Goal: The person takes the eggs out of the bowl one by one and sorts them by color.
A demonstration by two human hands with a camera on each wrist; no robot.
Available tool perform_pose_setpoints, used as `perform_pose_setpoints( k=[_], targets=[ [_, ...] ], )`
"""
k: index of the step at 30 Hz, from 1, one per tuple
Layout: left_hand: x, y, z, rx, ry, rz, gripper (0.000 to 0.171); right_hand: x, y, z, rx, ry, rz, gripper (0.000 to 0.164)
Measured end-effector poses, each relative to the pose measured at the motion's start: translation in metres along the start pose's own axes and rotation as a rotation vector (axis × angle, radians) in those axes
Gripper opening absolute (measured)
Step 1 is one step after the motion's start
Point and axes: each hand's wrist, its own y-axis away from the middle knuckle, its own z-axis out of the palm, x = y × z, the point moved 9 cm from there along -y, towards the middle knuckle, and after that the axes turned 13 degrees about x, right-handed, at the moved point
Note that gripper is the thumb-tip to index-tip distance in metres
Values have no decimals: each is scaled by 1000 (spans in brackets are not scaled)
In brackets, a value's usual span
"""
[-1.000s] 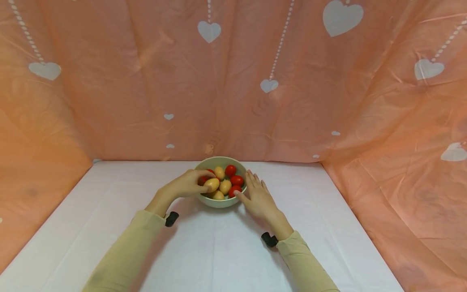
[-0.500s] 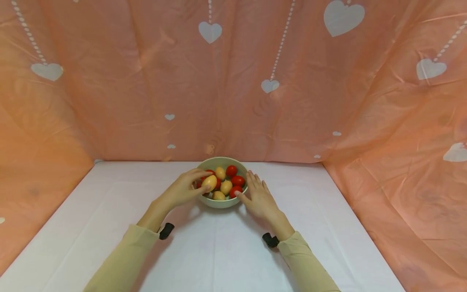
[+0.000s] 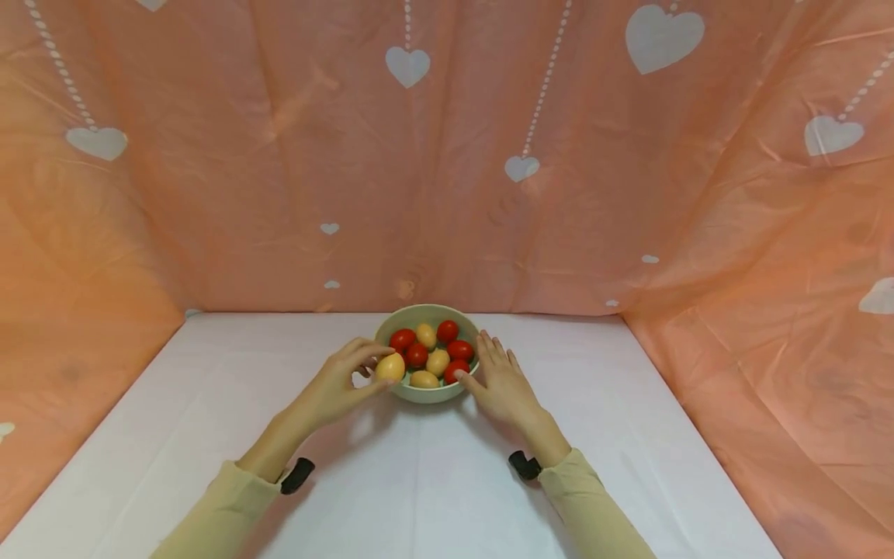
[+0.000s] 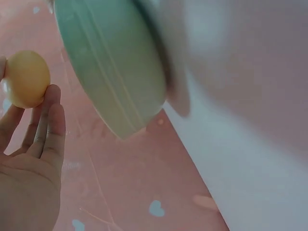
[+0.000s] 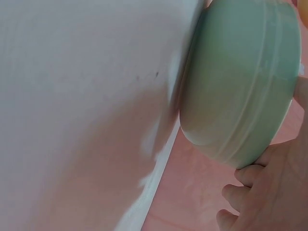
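– What does the left hand hold?

– Its grip is pinching a yellow egg-shaped piece between the thumb and the fingertips. This piece is at the left side of the pale green bowl; the left wrist view shows it apart from the wall.

– And the right hand?

– There the grip is spread: fingers lie against the right side of the bowl, the thumb reaches over the rim.

– What is inside?

– Red pieces and three other yellow pieces. The bowl stands on the white surface.
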Motion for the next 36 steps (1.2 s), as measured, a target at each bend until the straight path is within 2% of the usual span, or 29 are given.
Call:
perform_pose_setpoints(
  k=[9, 14, 21, 26, 30, 36],
  targets=[
    [-3, 22, -1, -64, 2, -64, 42, 0, 1, -2, 4, -1, -6, 85],
    [-12, 35, 2, -96, 16, -112, 43, 0, 0, -2, -5, 3, -1, 86],
    [-24, 53, 11, -223, -5, -192, 41, 1, 0, 0, -7, 0, 3, 87],
    [-32, 61, 19, -285, -13, -260, 42, 4, -1, 3, -16, 12, 9, 88],
    [-34, 64, 22, -322, -24, -278, 43, 4, -1, 3, -17, 12, 11, 88],
    [-36, 67, 26, -368, -41, -259, 46, 2, 0, 1, -15, 8, 11, 88]
  ],
)
